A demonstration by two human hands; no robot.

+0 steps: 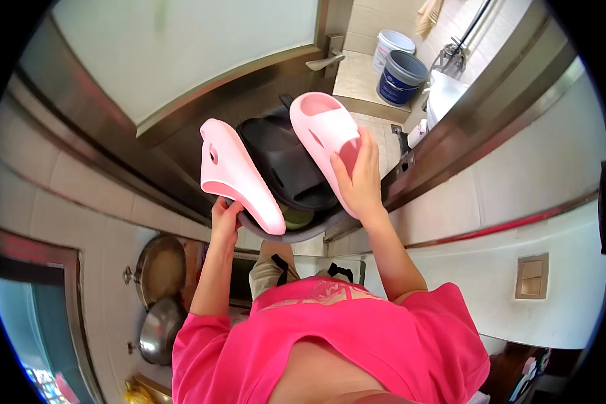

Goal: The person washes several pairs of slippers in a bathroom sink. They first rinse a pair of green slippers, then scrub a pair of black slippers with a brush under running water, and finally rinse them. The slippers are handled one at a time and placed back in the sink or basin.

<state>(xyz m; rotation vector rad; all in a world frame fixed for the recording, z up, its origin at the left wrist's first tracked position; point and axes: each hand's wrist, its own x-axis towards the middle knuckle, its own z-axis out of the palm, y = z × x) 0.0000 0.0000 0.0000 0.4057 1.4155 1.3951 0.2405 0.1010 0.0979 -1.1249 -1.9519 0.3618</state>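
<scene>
view: single head cam, wide fisheye, black rim at the corners
position: on the person's head, above the pink shirt (330, 337)
facing: steeply down and forward, through the doorway onto the tiled floor (357, 77)
range: close; forearms enter from the lower edge, left hand (225, 219) and right hand (360, 178) sit near centre
distortion: door frame (464, 128) and wall edges bow toward the rim
overlap: one view only, nothing shared

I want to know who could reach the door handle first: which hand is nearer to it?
Right. The right hand, holding a pink slipper, is just below the door handle; the left hand is lower and farther left.
</scene>
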